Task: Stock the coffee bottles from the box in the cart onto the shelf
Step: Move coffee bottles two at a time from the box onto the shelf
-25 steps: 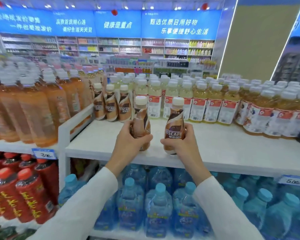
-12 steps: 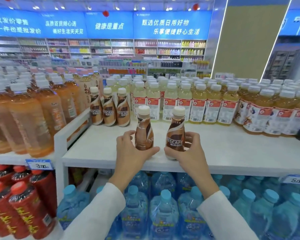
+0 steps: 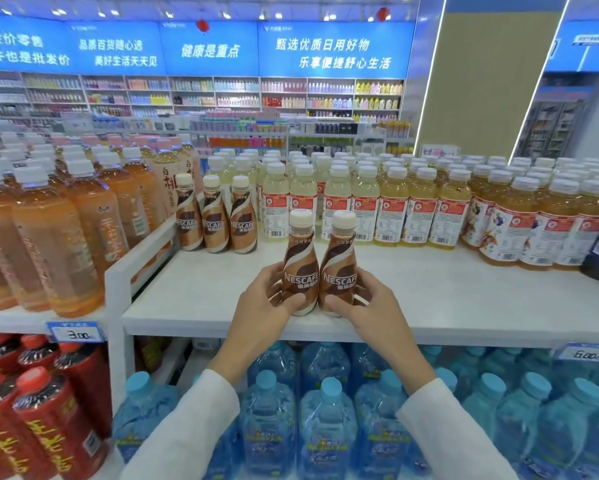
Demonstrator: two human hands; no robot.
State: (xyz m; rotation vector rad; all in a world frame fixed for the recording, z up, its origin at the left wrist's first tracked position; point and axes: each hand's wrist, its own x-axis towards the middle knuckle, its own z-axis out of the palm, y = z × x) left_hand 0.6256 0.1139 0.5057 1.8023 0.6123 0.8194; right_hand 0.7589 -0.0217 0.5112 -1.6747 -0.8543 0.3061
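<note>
Nearest the camera, two white sleeves [image 3: 187, 431] reach forward over a lower tier packed with large blue-capped water bottles [image 3: 329, 417]; to the left of these stand red bottles with red caps [image 3: 45, 410]. Above them, the left hand [image 3: 263, 303] curls its fingers and thumb round the lower body of the left coffee bottle [image 3: 300, 265], and the right hand [image 3: 370, 306] wraps the right coffee bottle [image 3: 339, 268] the same way. Both bottles are upright, labels facing the camera, touching side by side, with their bases near the front edge of the white shelf [image 3: 464, 299]. A price tag reading 3.00 [image 3: 76, 332] hangs on the shelf edge at the left and another reading 5.00 [image 3: 583, 353] at the right. Further back on the same shelf, near its left divider, three more Nescafé bottles [image 3: 216, 220] stand in a row, well apart from the held pair. Just right of them run rows of pale yellow drink bottles with red-and-white labels [image 3: 363, 202], and left of the divider stand tall orange tea bottles [image 3: 59, 244]. Far behind are wall shelves of goods under blue banners with white Chinese lettering [image 3: 336, 51].
</note>
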